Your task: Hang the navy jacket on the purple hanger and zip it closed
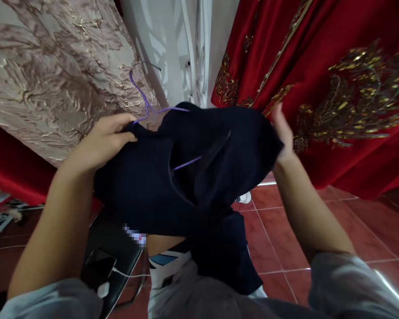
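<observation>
A dark navy shirt (146,186) is spread between my hands, with its neck opening near the middle. A purple hanger (146,104) runs inside it. The hanger's hook sticks out at the upper left, and a short length of it shows through the neck opening. My left hand (108,137) pinches the cloth beside the hanger, thumb and fingers closed on the edge. At the other end, my right hand (283,133) holds the shirt's right edge. It is slightly blurred, and the cloth hides part of its fingers.
An embossed, gold-patterned cloth (53,66) hangs at the left. Red curtains (312,88) with gold sequins hang at the right. A white door or cabinet (169,44) stands between them. At lower left, a phone (101,263) with a white cable lies on a black seat (103,230). Red tiles (282,235) cover the floor.
</observation>
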Motion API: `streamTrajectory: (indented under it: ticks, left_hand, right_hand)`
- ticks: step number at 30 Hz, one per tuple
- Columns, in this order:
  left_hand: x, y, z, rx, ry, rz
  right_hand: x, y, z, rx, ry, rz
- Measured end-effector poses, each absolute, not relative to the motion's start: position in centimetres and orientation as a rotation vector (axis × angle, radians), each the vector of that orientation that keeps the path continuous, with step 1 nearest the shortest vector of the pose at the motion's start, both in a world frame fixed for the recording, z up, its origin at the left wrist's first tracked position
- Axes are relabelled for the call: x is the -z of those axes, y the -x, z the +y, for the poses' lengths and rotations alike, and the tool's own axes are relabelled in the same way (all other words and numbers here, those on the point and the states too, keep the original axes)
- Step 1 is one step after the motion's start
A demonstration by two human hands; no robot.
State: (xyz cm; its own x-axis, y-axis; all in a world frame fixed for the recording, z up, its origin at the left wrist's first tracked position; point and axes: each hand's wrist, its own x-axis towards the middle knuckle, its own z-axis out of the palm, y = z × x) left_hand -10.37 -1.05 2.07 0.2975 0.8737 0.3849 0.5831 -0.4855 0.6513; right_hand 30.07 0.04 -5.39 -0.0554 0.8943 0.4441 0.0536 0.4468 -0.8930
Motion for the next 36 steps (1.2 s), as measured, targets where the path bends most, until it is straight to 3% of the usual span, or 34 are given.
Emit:
streamTrajectory:
  ticks: [5, 8, 12, 16, 23, 30, 36]
  left_hand:
    - [-3.1, 8.1, 6.6, -0.99, -2.328, 1.212]
    - [-4.5, 5.1, 8.1, -1.153, -2.602, 1.204]
    - [-3.5, 1.6, 3.6, -1.626, -2.924, 1.01]
    - [1.0, -0.1, -2.6, -1.807, -3.072, 0.862]
    - [6.6, -1.2, -5.2, -1.368, -3.145, 0.639]
    - [8.0, -2.8, -6.4, -1.27, -3.078, 0.55]
    - [7.6, -1.7, -6.2, -1.309, -2.818, 0.94]
  right_hand:
    - [-0.8, -30.8, 4.1, -0.969, 0.872, -0.996]
    - [-0.6, -31.6, 4.7, -0.906, 0.817, -0.82]
    - [3.2, -32.5, 2.6, -0.724, 0.753, -0.707]
    - [4.9, -32.0, 1.3, -0.695, 0.695, -0.719]
    - [3.5, -32.3, 2.8, -0.757, 0.565, -0.795]
    - [8.7, -30.7, 3.2, -1.051, 0.831, -0.8]
    - [6.3, -29.8, 5.0, -0.884, 0.725, -0.893]
